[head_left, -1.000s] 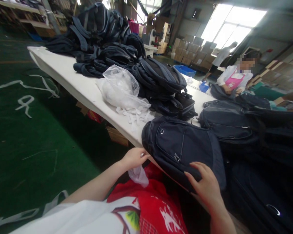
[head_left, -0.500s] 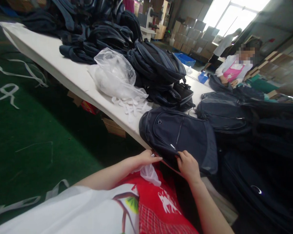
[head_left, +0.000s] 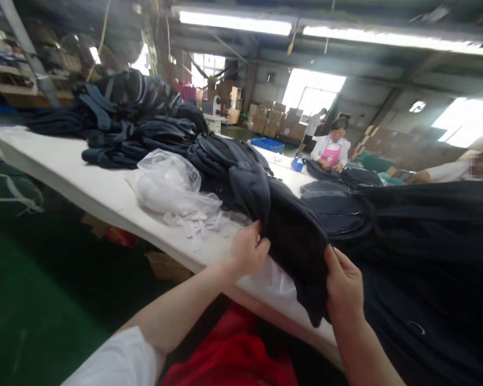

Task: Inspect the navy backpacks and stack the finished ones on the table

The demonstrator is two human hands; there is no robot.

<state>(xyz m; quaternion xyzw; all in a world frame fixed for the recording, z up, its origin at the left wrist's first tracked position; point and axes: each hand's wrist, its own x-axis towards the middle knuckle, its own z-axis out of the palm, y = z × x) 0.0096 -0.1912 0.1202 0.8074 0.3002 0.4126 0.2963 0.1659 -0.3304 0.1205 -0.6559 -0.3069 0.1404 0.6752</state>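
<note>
A dark navy backpack point(head_left: 292, 230) is held up over the table's near edge, its black side facing me. My left hand point(head_left: 247, 249) is closed on its edge at the left, and a small pale thing shows between the fingers. On the right edge, my right hand point(head_left: 344, 281) grips the fabric with the thumb in front. Clear plastic point(head_left: 276, 279) lies on the table below the backpack. Just left of my left hand are a clear plastic bag point(head_left: 167, 182) with white contents and several loose white strips point(head_left: 195, 225).
More dark backpacks pile up on the white table point(head_left: 60, 166) at the far left point(head_left: 124, 118) and at the right point(head_left: 434, 241). Across the table a person in a pink apron point(head_left: 332, 153) handles dark fabric. Cardboard boxes point(head_left: 169, 265) stand under the table.
The backpack was lying flat with its front up; both hands have lifted and tipped it, so its black side now faces me. My view has risen.
</note>
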